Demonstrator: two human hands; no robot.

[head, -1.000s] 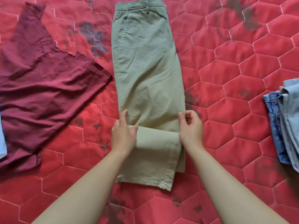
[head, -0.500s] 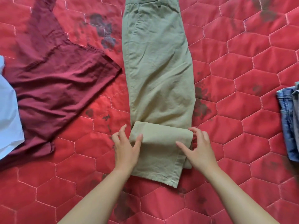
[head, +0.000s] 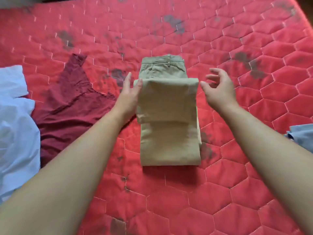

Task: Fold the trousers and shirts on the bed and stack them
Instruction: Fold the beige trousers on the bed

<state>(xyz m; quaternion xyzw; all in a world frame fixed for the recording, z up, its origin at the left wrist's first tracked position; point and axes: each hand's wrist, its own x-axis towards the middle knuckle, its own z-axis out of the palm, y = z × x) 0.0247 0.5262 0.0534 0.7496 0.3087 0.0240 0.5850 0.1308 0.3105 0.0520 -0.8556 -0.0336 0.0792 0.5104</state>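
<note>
— What takes up the most room?
— The bed [head: 237, 192], under a red quilted cover with dark stains. At its left edge lies a crumpled pale blue cloth [head: 15, 133], and touching it, a dark red shirt [head: 71, 119], spread flat.

— Where are the trousers?
— The tan trousers [head: 169, 141] lie in the middle of the bed, folded over themselves, waistband at the far end. The shirt's hem lies just beside their left edge, partly hidden by the left forearm.

— Anything on the right?
— A bit of blue clothing [head: 303, 134] at the frame's edge, well apart.

— And the hands?
— The left hand [head: 128, 97] rests against the fold's left edge, fingers straight, thumb on the cloth. The right hand [head: 218, 89] hovers just beside the right edge, fingers loosely curled, holding nothing.
</note>
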